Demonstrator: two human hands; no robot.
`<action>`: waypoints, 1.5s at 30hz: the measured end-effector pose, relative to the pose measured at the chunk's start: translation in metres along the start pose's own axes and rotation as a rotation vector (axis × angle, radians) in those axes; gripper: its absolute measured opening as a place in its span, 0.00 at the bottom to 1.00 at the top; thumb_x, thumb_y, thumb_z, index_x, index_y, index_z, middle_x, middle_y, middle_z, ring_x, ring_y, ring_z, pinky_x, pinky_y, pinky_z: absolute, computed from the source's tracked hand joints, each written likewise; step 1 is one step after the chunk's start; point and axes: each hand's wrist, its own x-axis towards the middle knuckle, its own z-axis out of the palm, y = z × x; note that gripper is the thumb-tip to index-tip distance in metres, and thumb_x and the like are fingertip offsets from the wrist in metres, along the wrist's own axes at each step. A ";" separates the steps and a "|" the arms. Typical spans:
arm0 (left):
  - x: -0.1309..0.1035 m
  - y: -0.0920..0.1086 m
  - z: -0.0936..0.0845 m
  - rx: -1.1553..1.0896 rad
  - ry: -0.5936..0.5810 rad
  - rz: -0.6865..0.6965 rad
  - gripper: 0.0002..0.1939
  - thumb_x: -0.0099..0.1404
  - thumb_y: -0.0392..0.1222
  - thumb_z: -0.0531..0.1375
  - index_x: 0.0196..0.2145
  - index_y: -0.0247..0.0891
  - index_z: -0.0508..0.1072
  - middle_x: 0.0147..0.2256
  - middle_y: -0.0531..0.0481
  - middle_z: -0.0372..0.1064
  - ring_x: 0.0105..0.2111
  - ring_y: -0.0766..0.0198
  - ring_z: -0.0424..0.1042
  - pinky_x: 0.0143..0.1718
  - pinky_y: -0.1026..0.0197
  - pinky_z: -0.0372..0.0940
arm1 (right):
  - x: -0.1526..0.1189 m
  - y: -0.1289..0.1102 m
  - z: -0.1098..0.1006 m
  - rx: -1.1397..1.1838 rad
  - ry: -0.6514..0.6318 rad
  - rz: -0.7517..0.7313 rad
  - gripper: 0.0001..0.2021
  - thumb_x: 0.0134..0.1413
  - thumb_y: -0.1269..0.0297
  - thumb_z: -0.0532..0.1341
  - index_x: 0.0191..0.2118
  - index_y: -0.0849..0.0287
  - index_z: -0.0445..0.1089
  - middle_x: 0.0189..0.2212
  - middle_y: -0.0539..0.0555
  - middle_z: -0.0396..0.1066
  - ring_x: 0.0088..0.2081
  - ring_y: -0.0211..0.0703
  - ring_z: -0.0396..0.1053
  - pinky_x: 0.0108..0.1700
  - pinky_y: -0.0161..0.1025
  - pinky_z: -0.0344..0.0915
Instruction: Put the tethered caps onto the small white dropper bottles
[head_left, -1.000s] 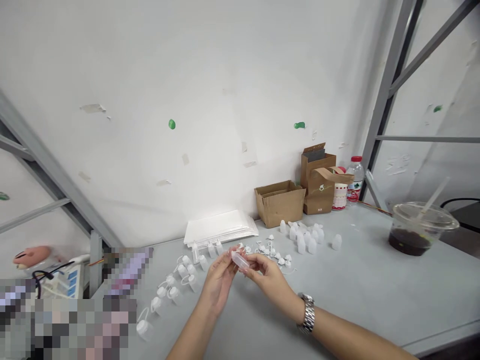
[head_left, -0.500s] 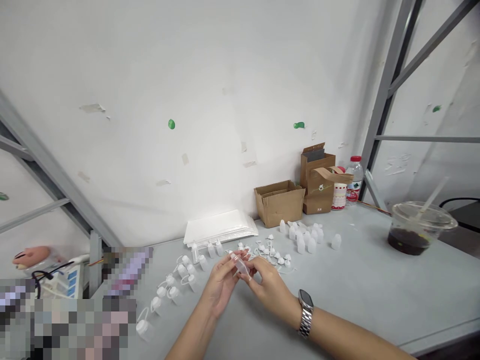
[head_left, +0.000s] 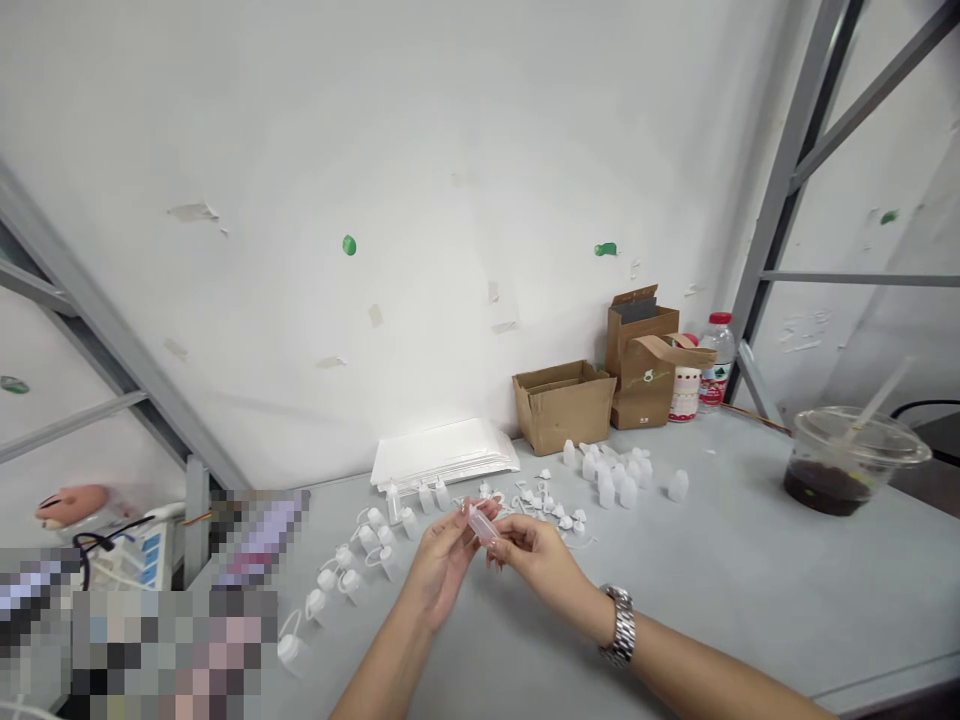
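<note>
A small translucent bottle [head_left: 482,524] is held tilted between both hands. My left hand [head_left: 445,560] grips its upper left end with thumb and fingers. My right hand [head_left: 529,548] pinches the lower right end. To the left, several capped bottles [head_left: 349,582] with looped straps stand in slanting rows on the grey table. Loose white caps [head_left: 559,510] lie just behind my right hand. Farther back on the right is a cluster of uncapped bottles [head_left: 626,490], with one bottle [head_left: 678,486] standing apart.
White flat sheets [head_left: 442,455] are stacked by the wall. An open cardboard box [head_left: 566,412], a brown paper bag [head_left: 645,385] and a red-capped bottle [head_left: 716,365] stand behind. A cup of dark drink [head_left: 832,480] is at the right. A power strip [head_left: 150,555] lies left.
My right wrist has turned, so the watch face no longer shows. The right fingers have shifted along the held bottle, exposing more of it. The camera view has moved slightly.
</note>
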 end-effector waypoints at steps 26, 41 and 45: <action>0.000 -0.007 0.000 -0.091 -0.020 -0.052 0.07 0.56 0.39 0.60 0.31 0.34 0.76 0.42 0.42 0.73 0.40 0.55 0.69 0.38 0.57 0.62 | 0.002 -0.005 -0.001 0.068 0.017 0.062 0.13 0.43 0.56 0.63 0.19 0.61 0.67 0.16 0.47 0.65 0.21 0.36 0.61 0.27 0.35 0.59; -0.001 -0.013 0.002 -0.096 0.002 -0.100 0.09 0.55 0.37 0.59 0.36 0.36 0.75 0.46 0.45 0.70 0.44 0.57 0.68 0.45 0.57 0.60 | -0.005 0.011 0.003 -0.393 0.183 -0.200 0.09 0.51 0.59 0.58 0.29 0.59 0.68 0.28 0.53 0.69 0.32 0.43 0.64 0.37 0.40 0.60; -0.002 -0.007 0.004 -0.106 -0.014 -0.070 0.13 0.57 0.44 0.59 0.38 0.37 0.74 0.47 0.44 0.70 0.49 0.55 0.65 0.46 0.57 0.59 | -0.001 0.003 0.002 -0.102 0.049 -0.070 0.12 0.47 0.54 0.60 0.27 0.59 0.67 0.22 0.49 0.67 0.26 0.40 0.65 0.31 0.38 0.62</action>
